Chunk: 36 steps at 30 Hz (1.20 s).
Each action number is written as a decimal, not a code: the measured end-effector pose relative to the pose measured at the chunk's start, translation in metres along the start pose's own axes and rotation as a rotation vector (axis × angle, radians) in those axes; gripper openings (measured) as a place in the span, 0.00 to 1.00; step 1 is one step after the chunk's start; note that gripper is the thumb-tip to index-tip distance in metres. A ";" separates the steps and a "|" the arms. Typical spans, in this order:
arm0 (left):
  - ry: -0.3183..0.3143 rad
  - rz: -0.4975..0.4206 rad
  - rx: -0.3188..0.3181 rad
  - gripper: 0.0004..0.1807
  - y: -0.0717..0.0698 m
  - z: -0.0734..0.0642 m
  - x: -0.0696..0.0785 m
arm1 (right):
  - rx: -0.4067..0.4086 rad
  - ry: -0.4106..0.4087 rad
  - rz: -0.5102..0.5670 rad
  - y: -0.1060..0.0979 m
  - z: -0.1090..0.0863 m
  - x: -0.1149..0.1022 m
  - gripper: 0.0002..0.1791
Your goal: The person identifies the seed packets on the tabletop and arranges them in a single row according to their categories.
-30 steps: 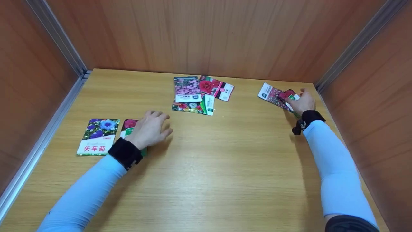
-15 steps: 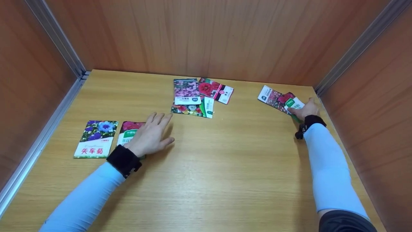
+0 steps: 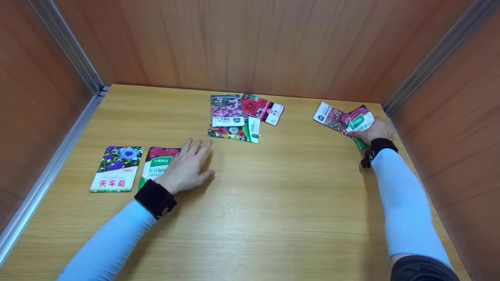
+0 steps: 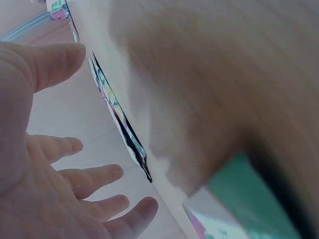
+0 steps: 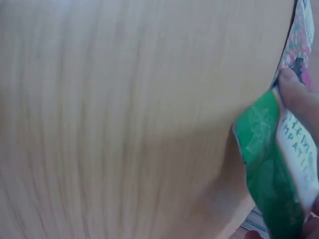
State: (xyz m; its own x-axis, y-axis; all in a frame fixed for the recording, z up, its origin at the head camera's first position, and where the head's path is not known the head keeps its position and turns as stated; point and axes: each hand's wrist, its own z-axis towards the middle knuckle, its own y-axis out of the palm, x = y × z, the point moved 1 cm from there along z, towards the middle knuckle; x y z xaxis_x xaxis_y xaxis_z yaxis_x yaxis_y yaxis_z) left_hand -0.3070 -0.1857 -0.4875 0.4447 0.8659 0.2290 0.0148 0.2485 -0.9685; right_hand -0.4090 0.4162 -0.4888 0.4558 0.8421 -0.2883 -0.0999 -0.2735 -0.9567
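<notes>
At the far right of the light wood-grain tabletop (image 3: 281, 203), the right hand (image 3: 378, 130) pinches a flat, glossy packet printed pink, white and green (image 3: 356, 121), its thumb over the near-left edge. The step in hand seems to be picking up or placing this packet, and the next move likely calls for a steady pinch that leaves the long pink-flowered packet with a white end (image 3: 329, 115), partly beneath it, undisturbed. The pinched packet's pink top points away and somewhat left, its long axis slanting back toward the near right; the right wrist view shows its green end bent. The left hand (image 3: 184, 168), fingers spread and holding nothing, lies over part of a matching pink, white and green packet (image 3: 158, 162); whether they touch is unclear.
</notes>
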 end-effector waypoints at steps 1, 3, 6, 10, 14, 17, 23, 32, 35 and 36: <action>0.001 -0.003 -0.002 0.48 0.001 0.000 0.001 | -0.001 -0.005 0.004 -0.001 0.000 0.000 0.57; 0.006 -0.008 -0.003 0.47 0.002 0.001 0.003 | -0.011 -0.012 0.030 -0.004 0.000 -0.001 0.53; 0.008 -0.019 -0.012 0.46 0.002 0.002 0.005 | -0.049 -0.031 0.109 -0.007 0.000 -0.003 0.49; 0.006 -0.037 -0.027 0.45 0.002 0.004 0.008 | -0.102 -0.094 0.221 -0.010 -0.003 -0.011 0.43; -0.004 -0.055 -0.026 0.43 -0.001 0.008 0.011 | -0.100 -0.170 0.279 -0.016 -0.009 -0.028 0.39; -0.026 -0.079 -0.013 0.41 -0.004 0.010 0.015 | -0.091 -0.213 0.329 -0.021 -0.018 -0.045 0.38; -0.057 -0.168 0.017 0.40 -0.009 0.017 0.024 | -0.039 -0.316 0.482 -0.026 -0.042 -0.083 0.30; -0.109 -0.364 -0.020 0.40 -0.012 0.030 0.047 | -0.177 -0.360 0.748 -0.022 -0.090 -0.132 0.25; -0.113 -0.385 -0.048 0.40 -0.013 0.035 0.053 | -0.237 -0.400 0.811 -0.020 -0.107 -0.146 0.23; -0.112 -0.396 -0.055 0.40 -0.013 0.037 0.055 | -0.254 -0.416 0.824 -0.020 -0.113 -0.151 0.22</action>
State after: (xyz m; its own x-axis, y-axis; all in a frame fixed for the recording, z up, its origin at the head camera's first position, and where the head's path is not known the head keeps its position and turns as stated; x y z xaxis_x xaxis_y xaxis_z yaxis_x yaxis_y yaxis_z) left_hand -0.3156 -0.1252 -0.4582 0.2944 0.7507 0.5915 0.2143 0.5513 -0.8063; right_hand -0.3757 0.2420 -0.4219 -0.0278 0.4243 -0.9051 -0.0317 -0.9054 -0.4234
